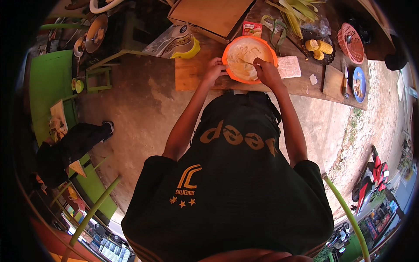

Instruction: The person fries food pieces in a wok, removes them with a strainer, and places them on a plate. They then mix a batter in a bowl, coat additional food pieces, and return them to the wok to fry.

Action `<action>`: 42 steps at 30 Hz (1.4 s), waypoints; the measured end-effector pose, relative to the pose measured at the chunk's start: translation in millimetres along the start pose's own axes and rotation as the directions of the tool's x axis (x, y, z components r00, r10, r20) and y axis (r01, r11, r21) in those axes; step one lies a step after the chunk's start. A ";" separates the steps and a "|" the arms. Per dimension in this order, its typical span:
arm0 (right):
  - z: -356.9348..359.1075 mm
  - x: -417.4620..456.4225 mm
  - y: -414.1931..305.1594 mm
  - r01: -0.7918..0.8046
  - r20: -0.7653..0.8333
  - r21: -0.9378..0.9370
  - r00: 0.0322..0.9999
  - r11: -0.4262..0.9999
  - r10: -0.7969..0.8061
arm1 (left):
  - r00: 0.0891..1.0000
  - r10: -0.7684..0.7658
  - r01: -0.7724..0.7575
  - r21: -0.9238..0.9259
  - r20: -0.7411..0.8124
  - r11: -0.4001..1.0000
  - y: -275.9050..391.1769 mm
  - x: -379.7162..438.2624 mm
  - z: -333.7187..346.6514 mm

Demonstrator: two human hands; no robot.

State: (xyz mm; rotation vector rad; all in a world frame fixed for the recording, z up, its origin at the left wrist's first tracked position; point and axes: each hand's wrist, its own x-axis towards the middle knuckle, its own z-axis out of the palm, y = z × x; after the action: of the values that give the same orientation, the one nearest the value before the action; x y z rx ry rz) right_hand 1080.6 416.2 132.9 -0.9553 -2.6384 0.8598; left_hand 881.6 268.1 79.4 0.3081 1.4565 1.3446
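Observation:
An orange plastic bowl (245,80) stands near the front edge of the wooden table (193,83). Inside it lies a pale, creamy batter (244,49), streaked with yellowish brown on the lower left. My left hand (215,72) grips the left side of the bowl at its rim. Pinched in my right hand (268,72) is the handle of a spoon (246,62), whose far end dips into the batter. Right of the bowl, partly behind my right hand, a pinkish-white wrapped packet (289,67) lies flat.
Behind the bowl are a seasoning sachet (252,28) and a cardboard box (209,16); left is a plastic flour bag (176,44). Rightward are corn husks (294,14), corn pieces (325,47), a pink basket (352,46), a knife (345,82) on a board (332,83) and a blue plate (359,85).

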 end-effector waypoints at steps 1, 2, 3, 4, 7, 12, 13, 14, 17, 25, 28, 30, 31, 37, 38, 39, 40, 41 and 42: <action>-2.7 -3.7 -3.9 0.021 0.053 0.028 0.998 0.999 -0.022 | 1.000 -0.003 0.003 0.008 -0.007 1.000 -0.4 0.3 -2.7; -5.7 -3.7 -1.3 -0.013 -0.029 -0.006 1.000 1.000 0.013 | 1.000 -0.005 0.005 0.016 -0.015 1.000 -1.0 0.4 -5.4; -14.3 -0.8 1.9 -0.080 -0.103 -0.046 0.992 0.996 0.075 | 1.000 -0.007 0.008 0.023 -0.017 1.000 -0.4 0.8 -4.3; -21.2 2.3 5.8 -0.150 -0.175 -0.077 0.975 0.986 0.135 | 1.000 0.000 0.000 0.007 -0.012 1.000 -2.2 -0.4 -4.3; -15.7 8.8 21.1 -0.245 -0.223 -0.169 0.953 0.955 0.205 | 1.000 0.013 -0.013 -0.018 0.003 1.000 -0.7 -1.5 -2.3; 11.2 -1.8 2.6 -0.047 -0.170 -0.042 0.985 0.998 0.039 | 1.000 0.001 -0.001 -0.006 -0.009 1.000 3.6 -1.5 0.7; 2.3 -4.0 -7.0 -0.057 -0.170 -0.057 0.984 0.997 0.046 | 1.000 0.007 -0.007 -0.009 -0.012 1.000 2.4 -1.1 -1.1; -9.2 -4.4 -13.6 -0.130 -0.162 -0.077 0.980 0.988 0.117 | 1.000 0.013 -0.014 -0.012 -0.014 1.000 1.1 -0.8 -2.8; -22.3 -12.7 -18.2 -0.029 -0.069 0.080 0.997 0.996 0.035 | 1.000 0.013 -0.013 -0.022 -0.015 1.000 -3.4 -0.6 -3.7; -25.9 -5.0 9.0 -0.231 -0.314 -0.115 0.931 0.966 0.186 | 1.000 0.016 -0.016 -0.030 -0.005 0.999 -2.1 1.0 1.1; -15.5 -12.4 17.9 -0.314 -0.192 -0.148 0.939 0.938 0.284 | 1.000 0.001 -0.002 -0.013 -0.011 1.000 -3.9 3.6 1.1; 4.7 -20.5 26.0 -0.275 -0.142 -0.009 0.952 0.961 0.271 | 1.000 0.001 -0.001 -0.010 0.004 1.000 -4.8 5.6 1.5; 8.6 -21.1 21.7 -0.265 -0.123 0.056 0.955 0.963 0.270 | 1.000 -0.003 0.003 -0.006 -0.004 1.000 -5.4 4.6 2.2; -8.1 -10.9 12.6 -0.391 -0.234 -0.003 0.895 0.920 0.380 | 1.000 0.009 -0.010 -0.022 -0.025 1.000 -6.1 4.2 1.7; -12.1 -12.6 13.1 -0.399 -0.148 -0.079 0.911 0.913 0.385 | 0.999 0.006 -0.007 -0.028 -0.037 1.000 -6.0 3.7 1.6; -8.7 -12.8 15.5 -0.355 -0.102 -0.015 0.930 0.935 0.352 | 0.999 0.004 -0.005 -0.032 -0.043 0.999 -4.5 4.1 3.1; 1.5 -13.7 23.5 -0.313 -0.059 0.051 0.947 0.948 0.316 | 0.999 0.005 -0.006 -0.028 -0.036 1.000 -4.4 5.1 4.8; 12.8 -13.3 30.7 -0.271 -0.019 0.118 0.961 0.955 0.275 | 1.000 0.006 -0.007 -0.024 -0.029 1.000 -4.1 6.1 6.5; 24.3 -7.2 29.0 -0.185 -0.030 0.181 0.981 0.966 0.194 | 1.000 0.005 -0.005 -0.019 -0.024 1.000 -4.0 5.8 6.8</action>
State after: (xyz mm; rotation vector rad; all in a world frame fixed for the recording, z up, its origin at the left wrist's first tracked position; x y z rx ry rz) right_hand 1092.1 418.5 96.2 -1.1779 -2.4098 1.0808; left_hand 886.7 275.0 74.6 0.2844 1.4626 1.3698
